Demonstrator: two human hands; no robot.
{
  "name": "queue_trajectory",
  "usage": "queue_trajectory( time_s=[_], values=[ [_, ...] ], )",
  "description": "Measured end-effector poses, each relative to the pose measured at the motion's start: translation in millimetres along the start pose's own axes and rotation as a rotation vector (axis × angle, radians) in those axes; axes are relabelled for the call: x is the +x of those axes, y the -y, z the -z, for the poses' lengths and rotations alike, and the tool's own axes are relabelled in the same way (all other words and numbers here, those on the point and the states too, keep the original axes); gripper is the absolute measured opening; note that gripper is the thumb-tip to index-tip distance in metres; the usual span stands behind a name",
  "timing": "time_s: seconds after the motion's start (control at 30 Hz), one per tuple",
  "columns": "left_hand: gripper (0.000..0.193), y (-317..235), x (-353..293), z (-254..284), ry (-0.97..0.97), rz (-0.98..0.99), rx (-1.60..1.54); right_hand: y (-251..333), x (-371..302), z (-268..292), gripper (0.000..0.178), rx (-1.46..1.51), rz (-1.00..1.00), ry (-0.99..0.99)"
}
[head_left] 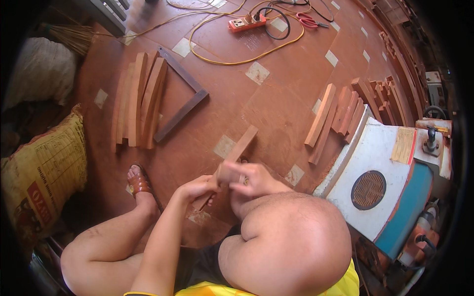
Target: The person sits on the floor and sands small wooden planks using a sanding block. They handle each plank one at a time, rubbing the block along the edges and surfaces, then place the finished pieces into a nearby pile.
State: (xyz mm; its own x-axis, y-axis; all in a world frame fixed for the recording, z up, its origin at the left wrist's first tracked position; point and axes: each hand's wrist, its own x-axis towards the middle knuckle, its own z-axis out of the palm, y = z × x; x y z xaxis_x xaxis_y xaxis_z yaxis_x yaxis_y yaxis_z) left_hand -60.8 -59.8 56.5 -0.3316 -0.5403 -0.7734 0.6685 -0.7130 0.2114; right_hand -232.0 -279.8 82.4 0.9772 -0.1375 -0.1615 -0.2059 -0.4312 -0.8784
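Between my legs a reddish-brown wooden strip [242, 144] is held at a slant, its far end pointing up and to the right over the floor. My left hand [198, 187] is closed around its lower part. Over the strip's middle, my right hand [257, 178] is curled and partly smeared by motion. A blurred brownish piece [229, 173] shows at its fingers; what kind of thing it is cannot be made out. Part of the strip is hidden behind the hands.
Curved wooden strips [136, 103] lie at the left beside a dark L-shaped frame [197, 96]. More cut strips [321, 116] lie at right, near a white and teal machine [345, 163]. A printed sack [49, 167], an orange power strip [246, 23] and red-handled scissors [307, 20] are around.
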Motion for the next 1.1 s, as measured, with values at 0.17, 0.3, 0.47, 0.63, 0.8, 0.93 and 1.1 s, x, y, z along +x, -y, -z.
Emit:
queue_trajectory(
  time_s=[0.17,0.3,0.47,0.63,0.8,0.93,1.1],
  values=[
    [0.017,-6,-4,-13,0.038,0.033,0.054,-43,32,34,0.069,-0.009,-0.297,-0.365],
    [0.017,-3,-9,-4,0.046,0.070,-0.009,-5,3,-2,0.069,-0.016,0.095,-0.116],
    [0.018,2,-3,5,0.079,0.073,-0.094,-35,26,13,0.066,-0.182,0.071,-0.404],
    [0.021,3,-3,7,0.055,0.083,-0.112,-27,30,6,0.068,-0.087,-0.025,-0.333],
    [0.030,15,8,15,0.103,0.074,-0.098,-8,14,-6,0.066,0.029,0.080,-0.149],
    [0.035,13,8,14,0.120,0.060,-0.163,-46,31,16,0.067,-0.103,-0.181,-0.463],
    [0.028,14,2,15,0.124,0.055,-0.164,-8,11,3,0.071,0.014,0.148,-0.079]
  ],
)
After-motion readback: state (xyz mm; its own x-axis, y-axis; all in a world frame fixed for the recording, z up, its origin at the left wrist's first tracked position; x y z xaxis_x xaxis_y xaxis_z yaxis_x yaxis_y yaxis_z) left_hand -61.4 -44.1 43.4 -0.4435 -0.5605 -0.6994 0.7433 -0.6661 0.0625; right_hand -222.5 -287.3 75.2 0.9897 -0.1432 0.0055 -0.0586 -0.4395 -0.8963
